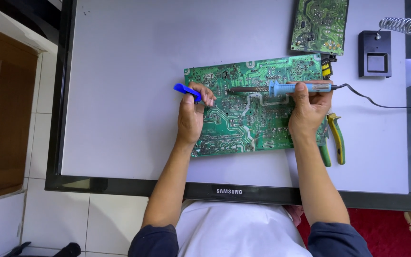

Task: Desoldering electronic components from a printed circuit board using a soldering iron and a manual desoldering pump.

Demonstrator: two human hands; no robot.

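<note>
My right hand hid part of the green circuit board while clasping the soldering iron flat across it, and my left hand pinched a blue tool at its left edge.

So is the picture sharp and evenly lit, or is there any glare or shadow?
Head view: light is soft and even, the green circuit board and both hands sharp. The left hand and right hand cast only faint shadows. A pale reflection shows on the glossy black frame near the bottom edge; the straight frame edges look slightly bowed.
</note>
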